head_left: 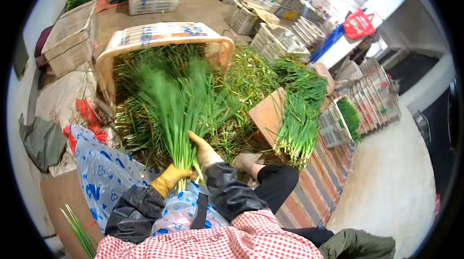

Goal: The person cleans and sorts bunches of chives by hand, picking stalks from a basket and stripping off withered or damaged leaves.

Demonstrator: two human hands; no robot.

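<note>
Left hand (173, 178), yellow glove, low with wrist angled inward, fingers clenched round the pale bases of a green stalk bunch (178, 123); right hand (205, 150), paler glove, reaches up against the bunch's right side, can't tell if its fingers are closed. Bunch is long, thin, smooth-stemmed, tops fanned and blurred, held over the lap's glossy blue-printed plastic sheet (104, 174), before a tipped rigid plastic crate (159, 40) and tangled, yellowing leaf litter (251, 78).

Left grip (171, 180) curled, right grip (205, 150) farther forward, both arms (229, 189) angled inward
</note>
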